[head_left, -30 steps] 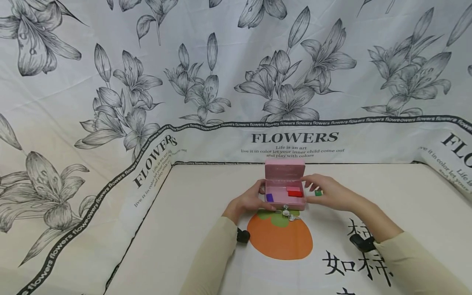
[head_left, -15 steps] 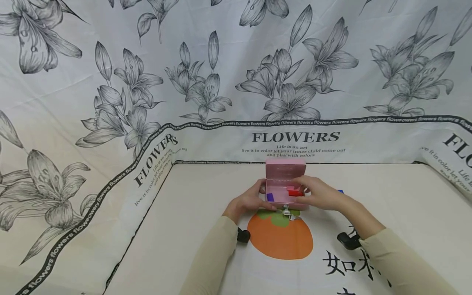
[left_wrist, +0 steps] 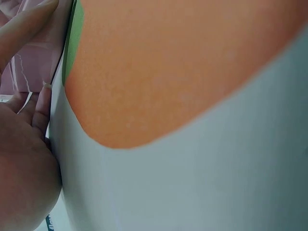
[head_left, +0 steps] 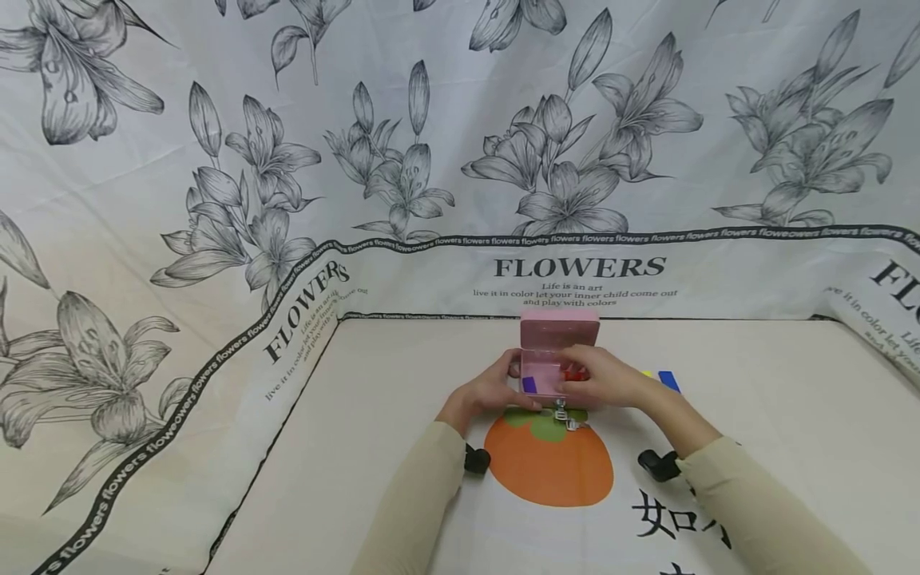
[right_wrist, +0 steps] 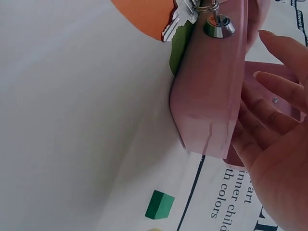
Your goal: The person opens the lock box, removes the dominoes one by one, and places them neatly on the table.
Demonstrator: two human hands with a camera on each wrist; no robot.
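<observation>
A pink metal box (head_left: 541, 366) with its lid raised stands at the table's far side. My left hand (head_left: 490, 390) grips its left end, thumb along the front and fingers at the side; the left wrist view shows this hand (left_wrist: 24, 159) against the pink wall (left_wrist: 38, 62). My right hand (head_left: 604, 379) reaches into the box over a red block (head_left: 573, 376), which it partly covers. In the right wrist view this hand's (right_wrist: 279, 120) thumb and index tip stand apart with nothing between them; other fingertips are hidden behind the wall. A purple block (head_left: 529, 385) lies inside, left.
Keys (head_left: 573, 424) hang from the lock (right_wrist: 220, 25) on the box front, above an orange persimmon print (head_left: 549, 467). Right of the box lie a blue block (head_left: 668, 380) and a yellow one (head_left: 648, 374), partly hidden. A green block (right_wrist: 160, 205) shows in the right wrist view.
My right hand has moved left from beside the box to inside it. The blue and yellow blocks have come into sight behind the arm. My left hand keeps its grip.
</observation>
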